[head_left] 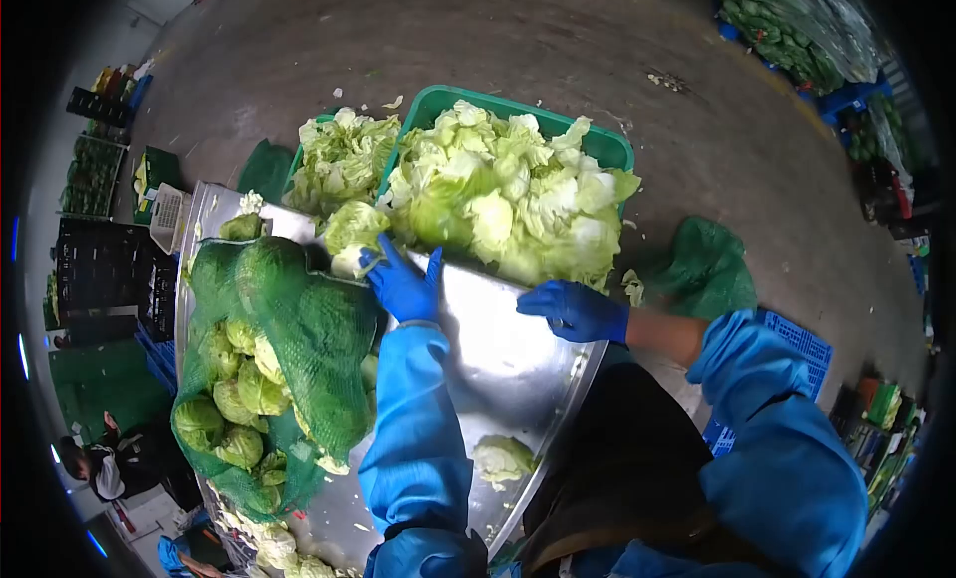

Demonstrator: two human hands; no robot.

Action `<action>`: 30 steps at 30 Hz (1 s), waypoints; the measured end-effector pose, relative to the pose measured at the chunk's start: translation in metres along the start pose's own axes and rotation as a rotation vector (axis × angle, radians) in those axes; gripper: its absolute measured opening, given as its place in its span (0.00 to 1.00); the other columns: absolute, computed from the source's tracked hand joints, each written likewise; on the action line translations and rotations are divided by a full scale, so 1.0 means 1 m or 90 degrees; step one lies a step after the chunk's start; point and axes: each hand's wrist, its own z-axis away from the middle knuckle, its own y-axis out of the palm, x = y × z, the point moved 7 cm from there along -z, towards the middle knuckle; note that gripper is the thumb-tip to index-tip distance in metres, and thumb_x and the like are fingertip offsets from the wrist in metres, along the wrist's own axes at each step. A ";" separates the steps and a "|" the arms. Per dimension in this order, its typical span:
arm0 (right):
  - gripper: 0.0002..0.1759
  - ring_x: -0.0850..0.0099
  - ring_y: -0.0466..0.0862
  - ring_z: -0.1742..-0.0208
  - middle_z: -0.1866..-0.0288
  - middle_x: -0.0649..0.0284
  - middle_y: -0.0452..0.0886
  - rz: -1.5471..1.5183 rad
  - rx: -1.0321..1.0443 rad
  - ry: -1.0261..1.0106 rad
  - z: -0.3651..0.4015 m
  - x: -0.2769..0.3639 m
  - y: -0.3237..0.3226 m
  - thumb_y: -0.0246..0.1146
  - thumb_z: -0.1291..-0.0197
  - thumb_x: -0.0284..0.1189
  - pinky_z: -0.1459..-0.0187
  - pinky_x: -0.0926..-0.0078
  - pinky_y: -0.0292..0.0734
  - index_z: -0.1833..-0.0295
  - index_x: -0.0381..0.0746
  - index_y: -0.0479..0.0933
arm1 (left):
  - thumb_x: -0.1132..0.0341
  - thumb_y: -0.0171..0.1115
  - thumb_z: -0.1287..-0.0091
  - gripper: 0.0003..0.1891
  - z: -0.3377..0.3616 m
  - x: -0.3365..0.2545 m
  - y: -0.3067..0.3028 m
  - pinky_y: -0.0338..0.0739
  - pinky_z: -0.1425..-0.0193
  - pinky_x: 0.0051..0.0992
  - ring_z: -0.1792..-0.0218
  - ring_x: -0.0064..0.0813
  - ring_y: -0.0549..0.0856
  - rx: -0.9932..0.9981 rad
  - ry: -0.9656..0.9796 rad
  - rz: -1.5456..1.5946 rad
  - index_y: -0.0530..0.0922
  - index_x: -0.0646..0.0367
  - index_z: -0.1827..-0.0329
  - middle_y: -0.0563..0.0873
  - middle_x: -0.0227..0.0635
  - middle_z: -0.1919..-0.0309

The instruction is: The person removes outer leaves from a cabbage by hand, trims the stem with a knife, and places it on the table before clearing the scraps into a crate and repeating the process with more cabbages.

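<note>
My left hand [404, 282], in a blue glove, has its fingers spread against a pale green cabbage [354, 230] at the far edge of the metal table [488, 324]. My right hand [573, 311], also gloved in blue, is over the table's right edge with its fingers close together; whether it holds anything small is hidden. Beyond both hands stands a green crate [612, 150] heaped with loose cabbage leaves [508, 190]. A green net sack [309, 329] with whole cabbages [239, 394] lies left of my left arm. Near my body a single cabbage [503, 459] rests on the table.
A second heap of leaves [349, 155] sits left of the green crate. Green netting [707, 269] and a blue crate [797, 349] are on the floor at right. Black crates [100, 264] stand at left. Another person [129, 459] is at lower left.
</note>
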 end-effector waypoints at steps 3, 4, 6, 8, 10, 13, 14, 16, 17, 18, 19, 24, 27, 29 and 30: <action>0.28 0.65 0.79 0.43 0.35 0.61 0.76 -0.385 -0.125 0.243 -0.006 -0.079 0.016 0.56 0.39 0.23 0.41 0.65 0.74 0.31 0.42 0.70 | 0.30 0.65 0.48 0.58 -0.029 -0.028 0.030 0.46 0.25 0.59 0.27 0.62 0.59 0.161 0.043 -0.156 0.52 0.56 0.21 0.60 0.69 0.30; 0.28 0.67 0.80 0.44 0.35 0.61 0.76 -0.596 -0.110 0.322 -0.008 -0.111 0.039 0.56 0.37 0.23 0.41 0.67 0.74 0.30 0.41 0.69 | 0.29 0.68 0.54 0.63 -0.041 -0.036 0.060 0.45 0.26 0.62 0.27 0.63 0.59 0.437 0.040 -0.086 0.50 0.53 0.20 0.59 0.66 0.28; 0.27 0.73 0.81 0.45 0.34 0.62 0.75 -0.835 -0.075 0.460 -0.013 -0.147 0.054 0.55 0.33 0.25 0.43 0.72 0.75 0.29 0.39 0.66 | 0.34 0.74 0.59 0.67 -0.047 -0.058 0.102 0.55 0.28 0.59 0.31 0.62 0.65 0.559 0.069 -0.256 0.44 0.48 0.20 0.54 0.57 0.25; 0.26 0.73 0.83 0.47 0.42 0.64 0.82 -0.641 -0.038 0.392 -0.005 -0.185 0.082 0.57 0.36 0.26 0.47 0.72 0.77 0.31 0.46 0.71 | 0.39 0.80 0.63 0.68 -0.045 -0.048 0.166 0.67 0.32 0.54 0.33 0.61 0.70 0.666 0.042 -0.282 0.46 0.48 0.20 0.45 0.53 0.22; 0.21 0.72 0.86 0.53 0.52 0.63 0.87 -0.424 -0.045 0.436 -0.012 -0.206 0.073 0.62 0.41 0.32 0.51 0.71 0.79 0.40 0.51 0.80 | 0.36 0.80 0.66 0.67 -0.061 -0.050 0.202 0.77 0.41 0.45 0.40 0.57 0.76 0.620 0.071 -0.238 0.53 0.54 0.23 0.51 0.53 0.24; 0.15 0.67 0.87 0.60 0.60 0.59 0.87 -0.206 -0.216 0.444 -0.018 -0.257 0.044 0.64 0.43 0.34 0.57 0.69 0.80 0.50 0.46 0.85 | 0.38 0.80 0.66 0.65 -0.087 -0.069 0.223 0.79 0.46 0.45 0.47 0.56 0.79 0.498 0.087 -0.154 0.56 0.60 0.26 0.60 0.55 0.29; 0.12 0.64 0.87 0.64 0.65 0.57 0.86 -0.286 -0.258 0.534 -0.020 -0.285 0.040 0.64 0.44 0.34 0.60 0.66 0.79 0.55 0.44 0.85 | 0.39 0.80 0.65 0.64 -0.089 -0.070 0.228 0.79 0.46 0.46 0.48 0.57 0.79 0.466 0.098 -0.131 0.56 0.61 0.26 0.63 0.56 0.31; 0.11 0.58 0.86 0.68 0.73 0.54 0.84 -0.326 -0.277 0.638 -0.036 -0.342 0.010 0.64 0.45 0.35 0.64 0.63 0.78 0.62 0.39 0.84 | 0.39 0.79 0.62 0.61 -0.101 -0.080 0.255 0.79 0.48 0.42 0.49 0.52 0.80 0.488 0.142 -0.149 0.57 0.62 0.27 0.65 0.54 0.33; 0.12 0.55 0.85 0.70 0.76 0.52 0.83 -0.290 -0.255 0.641 -0.050 -0.359 -0.005 0.64 0.45 0.36 0.65 0.61 0.77 0.63 0.37 0.83 | 0.40 0.78 0.60 0.58 -0.105 -0.078 0.272 0.78 0.47 0.41 0.49 0.50 0.81 0.503 0.169 -0.181 0.59 0.62 0.28 0.66 0.54 0.33; 0.13 0.54 0.84 0.69 0.75 0.51 0.83 -0.296 -0.220 0.627 -0.059 -0.373 0.005 0.64 0.45 0.36 0.64 0.60 0.77 0.64 0.37 0.82 | 0.45 0.70 0.46 0.44 -0.108 -0.073 0.286 0.75 0.43 0.40 0.48 0.45 0.80 0.549 0.160 -0.255 0.64 0.58 0.30 0.71 0.50 0.36; 0.13 0.53 0.84 0.69 0.74 0.50 0.83 -0.296 -0.190 0.612 -0.069 -0.388 0.014 0.63 0.45 0.37 0.64 0.59 0.77 0.64 0.37 0.82 | 0.45 0.69 0.46 0.42 -0.112 -0.071 0.297 0.75 0.44 0.40 0.49 0.45 0.80 0.559 0.159 -0.284 0.65 0.58 0.32 0.71 0.50 0.37; 0.15 0.47 0.81 0.62 0.66 0.46 0.81 -0.111 -0.071 0.433 -0.076 -0.435 0.073 0.66 0.54 0.36 0.59 0.52 0.74 0.60 0.39 0.82 | 0.46 0.67 0.43 0.34 -0.111 -0.059 0.338 0.76 0.48 0.41 0.53 0.47 0.81 0.568 0.152 -0.289 0.70 0.57 0.38 0.74 0.49 0.44; 0.18 0.44 0.80 0.65 0.66 0.47 0.82 -0.203 -0.228 0.392 -0.061 -0.441 0.085 0.68 0.56 0.36 0.62 0.52 0.74 0.59 0.39 0.81 | 0.47 0.65 0.41 0.29 -0.108 -0.056 0.341 0.77 0.51 0.41 0.55 0.47 0.82 0.564 0.142 -0.282 0.73 0.56 0.42 0.76 0.49 0.47; 0.16 0.46 0.81 0.66 0.67 0.49 0.83 -0.241 -0.183 0.428 -0.071 -0.441 0.088 0.68 0.53 0.38 0.62 0.53 0.75 0.60 0.40 0.82 | 0.47 0.64 0.40 0.27 -0.114 -0.058 0.335 0.77 0.52 0.41 0.57 0.48 0.82 0.539 0.128 -0.265 0.74 0.56 0.45 0.78 0.49 0.50; 0.15 0.48 0.83 0.66 0.67 0.51 0.84 -0.194 -0.137 0.465 -0.070 -0.434 0.078 0.66 0.49 0.40 0.61 0.54 0.77 0.62 0.40 0.82 | 0.48 0.64 0.39 0.25 -0.115 -0.057 0.331 0.77 0.53 0.41 0.58 0.48 0.82 0.531 0.116 -0.259 0.75 0.56 0.46 0.78 0.49 0.51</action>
